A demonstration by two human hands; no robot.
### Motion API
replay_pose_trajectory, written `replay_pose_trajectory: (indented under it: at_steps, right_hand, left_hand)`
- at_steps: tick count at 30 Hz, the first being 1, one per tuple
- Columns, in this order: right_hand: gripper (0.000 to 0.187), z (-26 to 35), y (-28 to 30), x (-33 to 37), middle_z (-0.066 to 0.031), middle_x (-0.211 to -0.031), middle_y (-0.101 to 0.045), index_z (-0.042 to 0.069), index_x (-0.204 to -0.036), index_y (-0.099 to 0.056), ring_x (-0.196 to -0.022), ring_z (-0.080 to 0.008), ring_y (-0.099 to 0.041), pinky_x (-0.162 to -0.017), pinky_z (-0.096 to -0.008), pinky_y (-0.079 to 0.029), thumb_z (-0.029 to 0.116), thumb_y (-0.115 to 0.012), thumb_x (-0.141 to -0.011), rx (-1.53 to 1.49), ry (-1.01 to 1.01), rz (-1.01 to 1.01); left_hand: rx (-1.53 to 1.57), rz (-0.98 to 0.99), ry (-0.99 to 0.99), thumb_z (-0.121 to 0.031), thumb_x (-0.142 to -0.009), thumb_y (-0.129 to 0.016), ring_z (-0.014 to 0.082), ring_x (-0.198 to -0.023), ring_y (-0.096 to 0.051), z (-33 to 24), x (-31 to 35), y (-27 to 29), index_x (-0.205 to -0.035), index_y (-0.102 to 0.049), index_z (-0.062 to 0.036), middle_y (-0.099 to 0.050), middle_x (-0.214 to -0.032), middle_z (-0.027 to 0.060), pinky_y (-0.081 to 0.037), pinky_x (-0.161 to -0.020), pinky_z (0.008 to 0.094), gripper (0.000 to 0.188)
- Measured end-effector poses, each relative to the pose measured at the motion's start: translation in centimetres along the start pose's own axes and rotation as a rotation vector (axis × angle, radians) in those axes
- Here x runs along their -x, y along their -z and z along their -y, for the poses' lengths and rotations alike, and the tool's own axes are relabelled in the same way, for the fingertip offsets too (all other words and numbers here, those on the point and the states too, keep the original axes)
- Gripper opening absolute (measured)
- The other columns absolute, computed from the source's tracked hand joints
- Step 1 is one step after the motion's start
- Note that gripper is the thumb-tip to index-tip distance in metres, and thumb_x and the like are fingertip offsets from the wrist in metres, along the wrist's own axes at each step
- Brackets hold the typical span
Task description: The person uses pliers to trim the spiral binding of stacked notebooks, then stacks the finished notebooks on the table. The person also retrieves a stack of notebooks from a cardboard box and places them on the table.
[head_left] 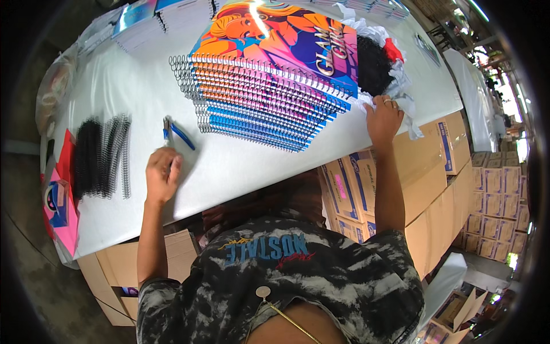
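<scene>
On the white-covered table a tall stack of spiral notebooks [275,86] leans in a stepped pile, its top cover colourful with an illustrated figure and its black coils toward me. My left hand [162,172] is curled at the near end of blue-handled pliers [182,135]. One handle splays out to the right of the hand, and the undersides of the fingers are hidden. My right hand [384,119], with rings on it, lies by the stack's right corner on crumpled white wrapping [408,106]. Its fingers point away from me. Behind them the wrapping surrounds a black tangled mass [372,67].
Loose black spiral coils [103,157] lie at the left, beside a red and pink packet [62,200]. More notebooks [140,23] stand along the far edge. Cardboard boxes [415,166] sit under the table's near right side, with stacked cartons [495,195] farther right.
</scene>
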State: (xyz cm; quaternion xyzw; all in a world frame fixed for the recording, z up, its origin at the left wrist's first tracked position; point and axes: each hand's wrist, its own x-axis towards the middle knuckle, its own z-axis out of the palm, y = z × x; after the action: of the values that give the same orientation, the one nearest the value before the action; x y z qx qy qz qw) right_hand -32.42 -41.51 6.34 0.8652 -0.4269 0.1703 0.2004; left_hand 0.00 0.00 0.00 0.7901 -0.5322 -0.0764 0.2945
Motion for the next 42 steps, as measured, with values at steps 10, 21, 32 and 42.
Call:
replay_pose_trajectory:
  at_steps: [10,21,32,42]
  right_hand:
    - [0.028,0.9,3.2,0.3,-0.0120,-0.104,-0.062,0.009,-0.106,-0.065,-0.080,-0.0235,-0.059,-0.073,-0.0322,-0.047,0.015,-0.068,-0.079,-0.756,-0.166,0.080]
    - [0.017,13.7,16.6,3.2,-0.0082,-0.086,-0.064,-0.003,-0.098,-0.064,-0.077,-0.0127,-0.059,-0.069,-0.0233,-0.047,0.007,-0.061,-0.085,-1.579,0.249,0.074]
    - [0.019,31.2,10.8,7.4,-0.0136,-0.114,-0.057,0.004,-0.107,-0.047,-0.098,-0.0110,-0.052,-0.087,-0.0272,-0.043,0.016,-0.053,-0.094,-2.299,0.037,0.853]
    - [0.039,33.5,14.9,-3.6,-0.0200,-0.102,-0.064,0.005,-0.102,-0.066,-0.099,-0.0300,-0.062,-0.088,-0.0382,-0.046,0.032,-0.071,-0.075,-0.716,1.111,0.171]
  left_hand:
    - [-0.284,-0.151,0.311,-0.026,-0.084,-0.060,0.0341,-0.127,-0.035,-4.0,-2.6,-1.4,-0.135,-0.041,-0.0179,-0.038,-0.137,0.0175,-0.027,-0.105,0.0463,0.054]
    - [0.337,-0.519,0.530,-0.011,-0.085,-0.062,0.0109,-0.064,-0.046,-6.0,-1.6,-1.9,-0.131,-0.043,-0.0063,-0.050,-0.091,0.0069,-0.041,-0.055,0.0243,0.051]
    - [0.632,-0.499,0.223,-0.015,-0.089,-0.059,0.0197,-0.107,-0.045,-11.4,2.0,-2.1,-0.137,-0.036,-0.0016,-0.044,-0.126,0.0123,-0.037,-0.092,0.0301,0.054]
    - [1.989,-0.310,0.750,-0.041,-0.098,-0.035,0.0166,-0.076,-0.051,-9.7,1.5,-2.2,-0.121,-0.046,-0.0041,-0.052,-0.086,0.0041,-0.047,-0.072,0.0321,0.045]
